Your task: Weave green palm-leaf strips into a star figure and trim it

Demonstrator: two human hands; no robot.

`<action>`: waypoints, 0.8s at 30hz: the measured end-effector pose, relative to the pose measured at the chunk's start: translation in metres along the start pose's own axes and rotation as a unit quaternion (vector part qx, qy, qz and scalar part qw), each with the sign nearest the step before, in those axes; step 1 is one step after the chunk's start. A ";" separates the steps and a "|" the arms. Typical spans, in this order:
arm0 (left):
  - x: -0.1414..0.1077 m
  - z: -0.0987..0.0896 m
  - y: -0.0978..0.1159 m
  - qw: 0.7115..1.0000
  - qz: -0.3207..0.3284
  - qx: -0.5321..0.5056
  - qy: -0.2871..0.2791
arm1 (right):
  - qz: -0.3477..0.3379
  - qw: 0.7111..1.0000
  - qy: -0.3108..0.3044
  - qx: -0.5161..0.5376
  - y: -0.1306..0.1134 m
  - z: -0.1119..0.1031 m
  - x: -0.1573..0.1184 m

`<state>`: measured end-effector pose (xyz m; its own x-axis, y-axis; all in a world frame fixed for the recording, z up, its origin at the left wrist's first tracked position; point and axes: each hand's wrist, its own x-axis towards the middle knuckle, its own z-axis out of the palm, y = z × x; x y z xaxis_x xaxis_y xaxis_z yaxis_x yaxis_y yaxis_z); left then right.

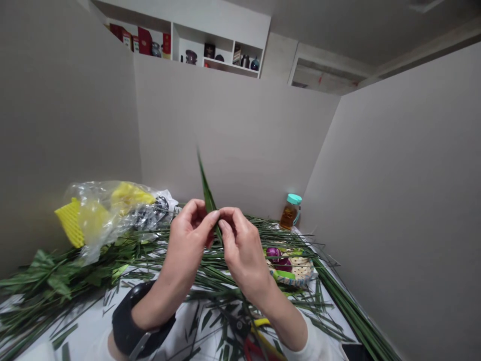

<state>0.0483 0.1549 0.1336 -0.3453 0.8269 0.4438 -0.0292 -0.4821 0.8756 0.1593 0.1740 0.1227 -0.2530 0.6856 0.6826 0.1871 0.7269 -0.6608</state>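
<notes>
A long green leaf (206, 192) rises to a point from between both hands, above the middle of the table. My left hand (193, 233) pinches it from the left, thumb and fingers closed on it. From the right, my right hand (240, 243) pinches the same leaf with thumb and forefinger, the fingertips of both hands nearly touching. The leaf's lower part is partly hidden behind the fingers. Beneath the hands lie many long green leaves (214, 271) and cut leaf pieces.
Pruners (263, 336) with yellow and red handles lie near the front. A basket (302, 271) with purple items stands right, before a teal-lidded bottle (290, 213). Plastic bags (112, 210) and leafy stems (56, 276) are at the left. Walls enclose the table (90, 321).
</notes>
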 end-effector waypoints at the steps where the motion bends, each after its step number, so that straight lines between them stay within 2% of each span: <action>1: -0.001 0.001 -0.001 1.000 0.002 0.001 -0.002 | 0.002 1.000 0.012 -0.001 0.000 0.001 0.000; 5: -0.005 0.003 -0.004 1.000 0.012 0.000 0.001 | 0.021 0.999 0.030 0.031 0.000 0.004 0.000; 12: -0.001 -0.006 0.003 1.000 0.024 -0.017 0.006 | 0.041 0.994 -0.017 0.102 0.000 0.002 0.007; 24: 0.006 -0.019 0.006 1.000 0.017 0.006 0.004 | 0.019 1.000 -0.009 0.011 -0.006 0.005 -0.001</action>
<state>0.0285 0.1516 0.1380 -0.3543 0.8078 0.4712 -0.0071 -0.5061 0.8624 0.1538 0.1687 0.1240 -0.2636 0.7113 0.6516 0.1767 0.6996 -0.6923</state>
